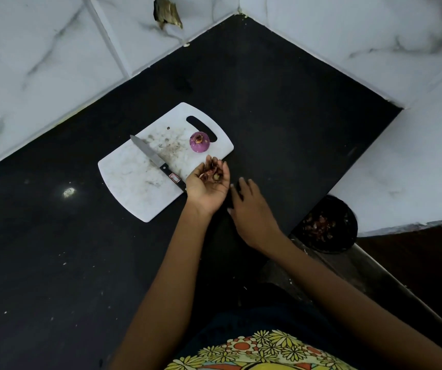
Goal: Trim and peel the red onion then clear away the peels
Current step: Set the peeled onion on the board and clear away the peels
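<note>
The onion (199, 142) sits peeled and purple on the cutting board (134, 182), right of the frame's centre, just beside the board's handle slot. It looks finished, so I judge I'm at the clearing stage. The peels (210, 175) lie in my left hand (207, 184), just below the onion in the frame.

The main risk, as I see it, is scraps spilling. My palm is only cupped, not closed, and dry skins are light; a tilt or a quick swing toward the bin (326, 228) at the right edge of the frame could scatter them on the dark counter (281, 116). The knife (158, 162) lies slantwise across the board, its handle touching or just under the heel of my left hand, so a careless turn of that wrist might knock it off the board's edge. The onion is round and could roll if the board gets nudged.

My left hand is palm-up, fingers curled loosely around the peels. My right hand (249, 206) is flat, palm down, fingers spread and holding nothing, low over the counter just right of the left; I can't tell whether it touches.
</note>
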